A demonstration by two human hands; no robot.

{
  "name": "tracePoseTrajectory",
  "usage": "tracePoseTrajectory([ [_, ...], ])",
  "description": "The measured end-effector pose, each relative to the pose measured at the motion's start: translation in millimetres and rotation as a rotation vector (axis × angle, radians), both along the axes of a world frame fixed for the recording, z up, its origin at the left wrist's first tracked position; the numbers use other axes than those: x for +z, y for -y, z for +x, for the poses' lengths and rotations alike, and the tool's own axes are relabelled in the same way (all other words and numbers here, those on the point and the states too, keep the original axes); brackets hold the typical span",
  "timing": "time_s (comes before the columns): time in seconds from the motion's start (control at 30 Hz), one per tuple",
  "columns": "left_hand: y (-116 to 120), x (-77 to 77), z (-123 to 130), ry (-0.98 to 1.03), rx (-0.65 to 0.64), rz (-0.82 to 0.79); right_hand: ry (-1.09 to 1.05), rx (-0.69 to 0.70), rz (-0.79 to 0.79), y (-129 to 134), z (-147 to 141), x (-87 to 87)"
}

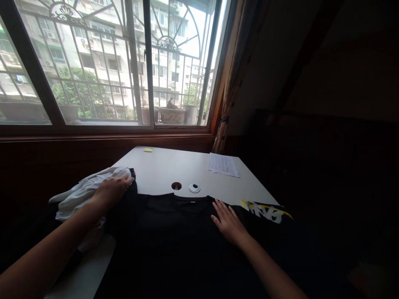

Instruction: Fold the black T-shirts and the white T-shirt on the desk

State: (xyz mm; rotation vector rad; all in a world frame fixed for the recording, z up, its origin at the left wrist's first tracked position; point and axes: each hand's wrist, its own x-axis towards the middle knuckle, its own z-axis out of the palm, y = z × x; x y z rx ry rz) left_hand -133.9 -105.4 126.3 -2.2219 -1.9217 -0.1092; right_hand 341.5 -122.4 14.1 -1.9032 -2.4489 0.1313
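A black T-shirt (174,241) lies spread flat on the white table (174,166), its collar toward the window. My right hand (229,224) rests palm down on the shirt near its right shoulder, fingers apart. A sleeve with yellow and white print (266,209) lies just right of that hand. My left hand (112,190) lies on a crumpled white garment (84,193) at the table's left edge; whether it grips the cloth is unclear.
A sheet of printed paper (223,165) lies at the far right of the table. A yellow sticky note (148,149) sits at the far edge. A cable hole (176,185) and its white cap (194,188) lie beyond the collar. Window and curtain stand behind.
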Motion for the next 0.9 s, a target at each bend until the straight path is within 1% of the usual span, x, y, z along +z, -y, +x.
tracePoseTrajectory([
  [0.07, 1, 2.9, 7, -0.087, -0.012, 0.055, -0.012, 0.003, -0.010, -1, -7, 1.4],
  [0.13, 4, 3.9, 23, -0.129, -0.055, 0.114, -0.020, 0.011, -0.018, -2, -14, 2.7],
  [0.2, 10, -0.8, 49, -0.086, -0.127, 0.140, -0.026, 0.020, -0.023, -3, -20, 3.6],
  [0.23, 13, -6.5, 65, -0.048, -0.168, 0.132, -0.029, 0.023, -0.025, -4, -22, 3.9],
  [0.3, 21, -25.4, 100, 0.037, -0.287, 0.066, -0.036, 0.023, -0.030, -5, -24, 4.2],
  [0.37, 25, -52.1, 133, 0.091, -0.377, -0.038, -0.037, 0.024, -0.032, -6, -24, 4.0],
  [0.4, 26, -66.6, 147, 0.117, -0.390, -0.088, -0.036, 0.026, -0.031, -6, -24, 3.8],
  [0.43, 26, -80.7, 157, 0.143, -0.371, -0.134, -0.035, 0.027, -0.029, -7, -23, 3.5],
  [0.47, 24, -93.4, 165, 0.165, -0.319, -0.170, -0.034, 0.028, -0.028, -7, -22, 3.0],
  [0.53, 18, -112.9, 170, 0.204, -0.236, -0.176, -0.035, 0.029, -0.026, -9, -19, 2.0],
  [0.6, 8, -123.5, 165, 0.228, -0.192, -0.147, -0.035, 0.030, -0.023, -12, -14, 0.6],
  [0.67, 0, -127.3, 155, 0.240, -0.185, -0.122, -0.033, 0.029, -0.024, -16, -10, -0.8],
  [0.77, -9, -127.6, 144, 0.246, -0.181, -0.112, -0.033, 0.014, -0.031, -21, -5, -2.0],
  [0.9, -16, -127.3, 143, 0.239, -0.177, -0.123, -0.046, -0.033, -0.032, -24, -13, -0.4],
])
